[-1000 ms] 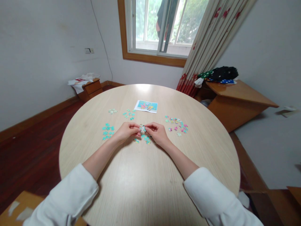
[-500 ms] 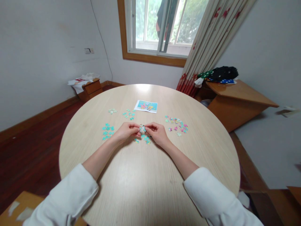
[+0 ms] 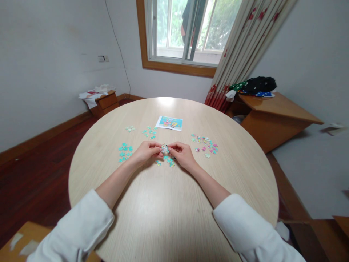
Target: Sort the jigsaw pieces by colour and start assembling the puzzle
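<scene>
Small joined jigsaw pieces (image 3: 165, 149), teal and white, are held between my two hands just above the table. My left hand (image 3: 149, 151) pinches their left side with thumb and fingers. On the other side my right hand (image 3: 182, 154) grips them the same way, its fingertips close to the left ones. Below the hands lie more teal and yellow puzzle pieces (image 3: 169, 161), partly covered by the fingers. Beyond them rests a printed picture card (image 3: 169, 123) with a blue, pink and yellow cartoon scene.
On the round wooden table (image 3: 160, 211), teal pieces (image 3: 125, 153) lie left of my hands, with smaller groups of teal pieces (image 3: 149, 132) and pale pieces (image 3: 130, 128) behind. Mixed pink and teal pieces (image 3: 208, 144) are scattered at right. A cabinet (image 3: 280, 116) stands beyond the table's right edge.
</scene>
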{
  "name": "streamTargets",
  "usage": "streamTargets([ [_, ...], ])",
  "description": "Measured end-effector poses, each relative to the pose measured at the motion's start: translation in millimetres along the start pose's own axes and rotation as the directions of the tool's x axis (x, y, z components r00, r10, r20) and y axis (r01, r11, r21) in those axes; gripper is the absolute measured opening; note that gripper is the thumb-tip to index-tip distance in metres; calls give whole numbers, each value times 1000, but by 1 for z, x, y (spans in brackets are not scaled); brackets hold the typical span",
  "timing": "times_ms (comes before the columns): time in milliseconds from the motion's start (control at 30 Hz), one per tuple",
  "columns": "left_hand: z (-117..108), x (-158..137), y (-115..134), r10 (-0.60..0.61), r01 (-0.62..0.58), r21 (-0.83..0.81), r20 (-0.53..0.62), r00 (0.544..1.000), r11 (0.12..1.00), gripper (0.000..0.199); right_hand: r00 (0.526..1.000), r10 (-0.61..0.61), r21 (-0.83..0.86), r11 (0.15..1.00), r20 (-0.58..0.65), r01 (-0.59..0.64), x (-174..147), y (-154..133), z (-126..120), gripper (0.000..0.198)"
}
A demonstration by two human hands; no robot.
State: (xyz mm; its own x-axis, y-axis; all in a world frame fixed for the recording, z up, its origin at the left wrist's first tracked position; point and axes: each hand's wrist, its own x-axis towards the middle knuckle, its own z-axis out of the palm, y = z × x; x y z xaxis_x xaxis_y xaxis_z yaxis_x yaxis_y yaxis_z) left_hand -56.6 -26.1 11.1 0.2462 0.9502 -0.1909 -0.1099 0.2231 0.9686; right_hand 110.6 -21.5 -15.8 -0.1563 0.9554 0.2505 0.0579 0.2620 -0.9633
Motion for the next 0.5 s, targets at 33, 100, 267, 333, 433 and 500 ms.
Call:
streamTargets([
  [33,0,0,0,-1,1,3,-2,1000,1000,18,1000,-1,0,1000,1,1,0,0,0,18],
  [100,0,0,0,1,-1,9,-5,1000,1000,17,1000,-1,-5,1000,1,1,0,0,0,18],
  [267,0,1,-1,5,-5,9,0,1000,1000,20,1000,-3,-7,1000,2,3,-1,0,0,19],
  [333,0,1,0,5,-5,7,-2,1000,1000,19,1000,-1,1,1000,6,1,-1,0,1,19],
  [433,1,0,1,4,-3,5,-11,1000,1000,17,1000,8,11,1000,19,-8,-1,-1,1,18],
  [500,2,0,2,2,-2,3,-22,1000,1000,15,1000,14,16,1000,27,-15,-2,-1,1,18],
])
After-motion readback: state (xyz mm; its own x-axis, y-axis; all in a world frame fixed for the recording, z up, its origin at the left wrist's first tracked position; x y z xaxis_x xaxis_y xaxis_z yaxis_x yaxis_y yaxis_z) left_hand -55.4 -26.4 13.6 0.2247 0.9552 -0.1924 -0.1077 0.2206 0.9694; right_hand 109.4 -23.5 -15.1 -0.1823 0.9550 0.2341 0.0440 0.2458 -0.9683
